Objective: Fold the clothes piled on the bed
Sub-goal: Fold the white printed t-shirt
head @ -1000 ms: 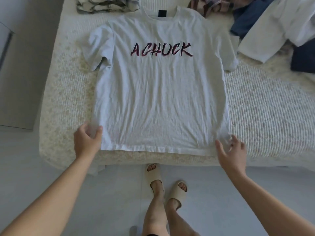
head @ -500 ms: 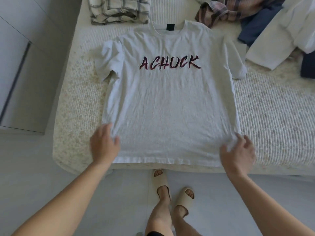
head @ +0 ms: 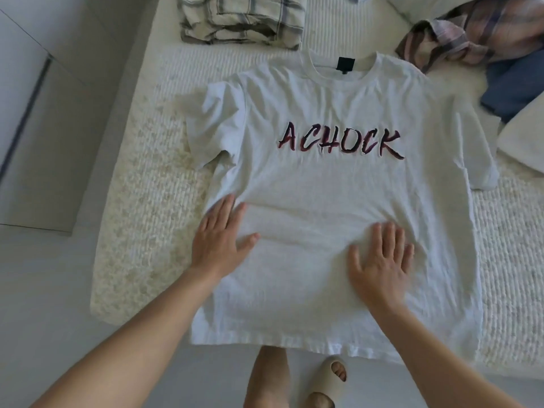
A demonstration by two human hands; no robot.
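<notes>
A white T-shirt [head: 338, 201] is laid flat on the bed [head: 141, 219], front side up. Dark red letters that read ACHOCK [head: 341, 141] are seen across its chest. The bottom edge of the shirt hangs a little over the near side of the bed.

The left hand [head: 219, 242] is laid flat on the shirt, with the fingers straight and the thumb spread out. It is placed near the left edge of the shirt. Nothing is held in it. The right hand [head: 379, 260] is also laid flat on the shirt, with the fingers straight and a little apart. Nothing is held in it either. The two hands are kept apart, with a stretch of shirt between them. Soft creases are seen in the cloth just past the fingertips. The letters are found farther away, beyond both hands.

Far beyond the left hand, a folded checked cloth [head: 241, 19] is seen past the shirt's collar. A small dark label [head: 345, 64] is seen inside the collar. Far beyond the right hand, a crumpled plaid cloth [head: 471, 33] is lying, and a dark blue cloth [head: 512, 86] is lying next to it. A white cloth [head: 524, 142] is seen out to the right of the right hand, near the sleeve.

Below the hands, a foot in a beige slipper [head: 329, 381] is seen on the floor [head: 35, 290].
</notes>
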